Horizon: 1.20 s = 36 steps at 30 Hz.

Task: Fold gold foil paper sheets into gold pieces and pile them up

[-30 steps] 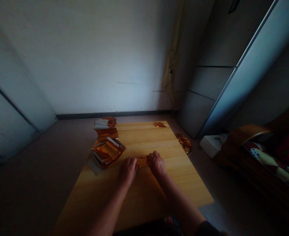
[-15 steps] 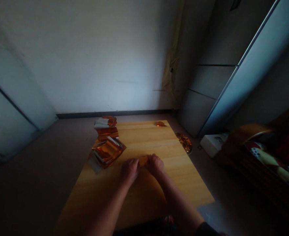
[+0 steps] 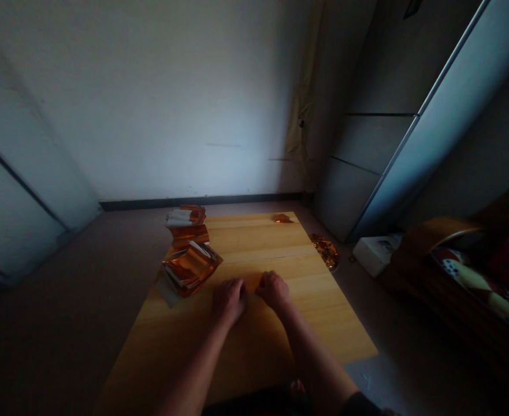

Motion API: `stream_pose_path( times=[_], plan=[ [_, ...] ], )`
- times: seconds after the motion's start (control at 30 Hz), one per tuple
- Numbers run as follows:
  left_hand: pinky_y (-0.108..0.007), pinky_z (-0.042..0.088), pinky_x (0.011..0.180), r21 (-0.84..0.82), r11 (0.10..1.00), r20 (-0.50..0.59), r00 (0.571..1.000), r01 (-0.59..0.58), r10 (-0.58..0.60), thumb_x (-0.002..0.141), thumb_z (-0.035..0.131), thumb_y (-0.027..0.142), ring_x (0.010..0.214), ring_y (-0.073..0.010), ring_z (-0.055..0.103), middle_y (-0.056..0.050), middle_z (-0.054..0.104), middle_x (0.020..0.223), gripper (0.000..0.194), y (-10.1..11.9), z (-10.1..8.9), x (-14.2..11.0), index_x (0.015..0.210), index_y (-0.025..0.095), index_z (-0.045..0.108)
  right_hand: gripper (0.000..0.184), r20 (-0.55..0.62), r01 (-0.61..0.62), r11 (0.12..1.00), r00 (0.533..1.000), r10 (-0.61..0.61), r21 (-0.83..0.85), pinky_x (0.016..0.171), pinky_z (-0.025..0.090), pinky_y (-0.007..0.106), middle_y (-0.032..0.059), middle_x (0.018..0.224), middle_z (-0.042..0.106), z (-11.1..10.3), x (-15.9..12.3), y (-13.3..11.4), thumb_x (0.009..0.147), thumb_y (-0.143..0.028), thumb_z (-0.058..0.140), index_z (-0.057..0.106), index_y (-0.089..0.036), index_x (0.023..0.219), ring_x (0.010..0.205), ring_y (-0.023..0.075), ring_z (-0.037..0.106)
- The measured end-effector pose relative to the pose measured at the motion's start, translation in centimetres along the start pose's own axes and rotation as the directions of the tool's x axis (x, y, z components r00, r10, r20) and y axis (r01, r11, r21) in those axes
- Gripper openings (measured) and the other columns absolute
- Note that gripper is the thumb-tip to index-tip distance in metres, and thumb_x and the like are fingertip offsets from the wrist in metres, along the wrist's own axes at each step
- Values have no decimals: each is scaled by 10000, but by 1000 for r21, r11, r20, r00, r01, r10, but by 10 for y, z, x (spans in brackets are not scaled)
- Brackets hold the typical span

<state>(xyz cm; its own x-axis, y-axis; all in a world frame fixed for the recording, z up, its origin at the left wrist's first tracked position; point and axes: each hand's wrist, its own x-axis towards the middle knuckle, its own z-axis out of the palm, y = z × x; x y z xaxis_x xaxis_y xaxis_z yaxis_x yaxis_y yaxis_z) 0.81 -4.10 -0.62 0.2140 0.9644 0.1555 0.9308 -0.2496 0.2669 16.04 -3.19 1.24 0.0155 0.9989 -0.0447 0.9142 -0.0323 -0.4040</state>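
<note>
Between my two hands, low over the wooden table (image 3: 306, 323), is a small piece of orange foil paper (image 3: 251, 283). My left hand (image 3: 229, 297) is closed at its left end, fingers curled inward. At the right end my right hand (image 3: 274, 289) is closed too, with thumb and fingers pinched together. The fingertips partly cover the paper, so its folds are hard to make out. Left of my left hand lies a loose stack of shiny orange foil sheets (image 3: 191, 263) with pale backs.
More foil sheets (image 3: 189, 233) lie along the table's left edge, with another bundle (image 3: 185, 216) at the far left corner. A folded foil piece (image 3: 283, 218) rests near the far right corner. Beyond the right edge sits a foil heap (image 3: 326, 252), close to a white box (image 3: 372, 256).
Less of the orange paper shows between my hands than before. My left fingers have curled slightly; both arms stay in nearly the same place.
</note>
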Motion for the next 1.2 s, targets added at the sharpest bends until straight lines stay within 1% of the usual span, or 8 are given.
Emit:
stream_pose_path(
  times=[0.1,0.3,0.53,0.7,0.93,1.1,1.17,1.2],
  plan=[
    [-282,359,725,-26,1000,18,1000,16,-15,816,494,188,841,-177,562,-37,641,867,95,-1,-1,0,843,203,584,118,12,-2,1000,1000,1,24,631,369,219,43,906,649,-2,2,3,724,-168,613,657,-195,830,797,144,593],
    [-263,370,766,-103,995,3,1000,-9,9,775,501,93,871,-159,568,-19,654,886,172,-7,3,0,857,213,594,206,24,1,998,1000,-2,69,641,360,211,45,882,669,-4,8,12,731,-66,534,672,-190,821,798,139,592],
    [-273,371,783,-103,994,-9,999,-43,43,794,478,94,893,-166,561,-25,645,909,180,-11,5,-3,869,214,590,222,3,-11,1000,1000,11,29,613,354,224,57,917,636,1,7,13,815,-132,478,664,-217,902,755,147,598],
    [-307,380,792,-90,995,-64,997,-45,40,832,478,172,891,-187,549,-47,620,910,144,-10,9,-5,914,207,591,221,-7,60,998,998,-60,25,613,356,212,41,1003,572,0,2,15,801,-154,508,660,-241,935,730,117,585],
    [-307,401,789,-149,978,-161,979,-148,123,734,513,87,892,-188,512,-43,567,874,156,-8,1,-13,787,211,590,175,-85,116,992,990,-112,43,609,351,184,20,955,584,3,-5,23,796,-150,514,668,-222,838,741,103,565],
    [-350,397,792,-84,976,-133,973,-202,189,705,563,150,896,-212,510,-47,571,867,75,-5,-4,-18,728,215,594,144,-153,204,979,968,-201,2,700,389,199,43,897,593,3,-17,27,769,-116,530,654,-188,775,833,139,554],
    [-349,400,785,-97,974,-107,975,-203,193,732,570,214,891,-212,514,-50,579,864,28,-5,-3,-18,740,211,597,84,-151,242,970,960,-237,15,727,396,208,44,873,592,2,-21,29,760,-145,566,642,-181,759,853,149,545],
    [-346,401,784,-108,974,-101,977,-200,189,762,555,249,885,-208,516,-52,582,861,62,-5,-2,-17,743,208,597,64,-152,256,966,956,-249,26,734,398,211,44,863,590,1,-22,30,767,-169,575,636,-179,747,851,150,543]
  ],
)
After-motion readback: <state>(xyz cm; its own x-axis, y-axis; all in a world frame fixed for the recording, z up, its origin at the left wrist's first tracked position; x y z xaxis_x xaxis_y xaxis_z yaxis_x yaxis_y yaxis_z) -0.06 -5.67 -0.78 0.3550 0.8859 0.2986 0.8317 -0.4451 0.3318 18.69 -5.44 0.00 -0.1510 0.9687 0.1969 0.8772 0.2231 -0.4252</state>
